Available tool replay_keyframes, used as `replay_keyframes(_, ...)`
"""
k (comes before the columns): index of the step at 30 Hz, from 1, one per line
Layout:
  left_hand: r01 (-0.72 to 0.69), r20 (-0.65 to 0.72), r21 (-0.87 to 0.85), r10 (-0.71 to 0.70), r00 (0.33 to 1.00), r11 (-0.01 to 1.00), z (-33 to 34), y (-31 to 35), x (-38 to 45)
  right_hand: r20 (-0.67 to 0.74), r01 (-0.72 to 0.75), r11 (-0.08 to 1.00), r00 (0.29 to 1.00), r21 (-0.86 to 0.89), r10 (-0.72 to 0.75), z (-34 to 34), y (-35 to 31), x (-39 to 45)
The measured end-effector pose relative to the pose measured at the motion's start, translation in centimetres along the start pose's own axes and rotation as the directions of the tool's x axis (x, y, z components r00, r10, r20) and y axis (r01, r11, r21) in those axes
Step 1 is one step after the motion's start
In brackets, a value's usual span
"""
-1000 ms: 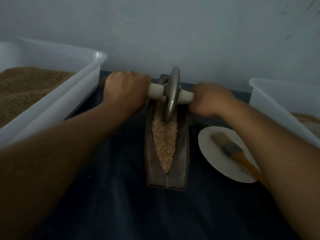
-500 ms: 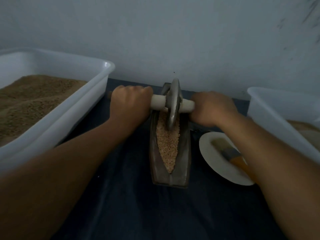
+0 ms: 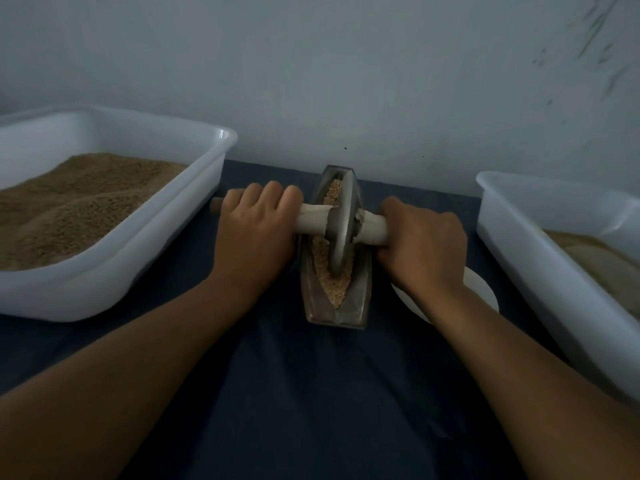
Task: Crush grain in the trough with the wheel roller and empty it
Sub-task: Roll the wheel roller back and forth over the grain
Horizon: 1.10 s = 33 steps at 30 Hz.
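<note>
- The grain [image 3: 331, 271] lies in a boat-shaped metal trough [image 3: 360, 299], which sits lengthwise on the dark blue cloth [image 3: 311, 393] at the middle of the table, its far end close to the wall [image 3: 346, 64].
- The wheel roller [image 3: 341, 226] stands on edge in the trough, its metal disc sunk in the grain around mid-length (more grain shows beyond it and in front of it).
- A pale handle [image 3: 313, 221] runs through the disc, crosswise over the trough.
- The left hand [image 3: 256, 233] is clenched round the handle's left side, its wooden tip poking out past the fingers.
- The right hand [image 3: 420, 249] grasps the right side in a fist.
- A white plate [image 3: 481, 289] lies just right of the trough, mostly hidden under the right forearm.
- A white tub of brown grain [image 3: 114, 216] stands to the left; another white tub [image 3: 540, 244] stands to the right.
</note>
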<state>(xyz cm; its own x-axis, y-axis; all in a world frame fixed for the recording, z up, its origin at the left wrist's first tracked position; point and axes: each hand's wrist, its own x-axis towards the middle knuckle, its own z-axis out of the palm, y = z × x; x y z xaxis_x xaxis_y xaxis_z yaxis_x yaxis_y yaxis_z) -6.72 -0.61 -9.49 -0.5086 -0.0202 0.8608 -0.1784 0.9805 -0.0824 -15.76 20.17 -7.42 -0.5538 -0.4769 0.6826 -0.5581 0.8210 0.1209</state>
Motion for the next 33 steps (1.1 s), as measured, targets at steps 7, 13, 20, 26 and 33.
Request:
replay_keyframes(7, 0.060, 0.106, -0.026, -0.057, 0.993, 0.998, -1.3, 0.0, -1.7, -0.061, 0.050, 0.998, 0.997, -0.026, -0.052, -1.0, 0.1, -1.2)
replay_keyframes(13, -0.038, 0.015, 0.021, 0.038, 0.999, 0.999, -0.7, 0.1, -0.2, -0.006, 0.008, 0.998, 1.000, 0.068, -0.008, 0.1, 0.5, -1.2)
replay_keyframes(20, -0.039, 0.164, 0.040, 0.032, 0.986, 0.998, 1.4, -0.7, 2.1, 0.184, -0.022, 0.998, 0.982, -0.056, 0.032, 2.3, 1.4, 2.4)
replay_keyframes(26, -0.102, 0.348, 0.170, 0.037, 0.937, 0.980, 3.5, -1.1, 5.5, 0.461, -0.024, 1.000, 0.887, 0.014, 0.014, 4.0, 2.9, 6.8)
replay_keyframes(33, -0.074, 0.533, 0.171, -0.029, 0.846, 0.983, 5.1, -1.5, 8.8, 0.657, -0.065, 0.990, 0.753, 0.124, -0.032, 6.0, 4.3, 9.9)
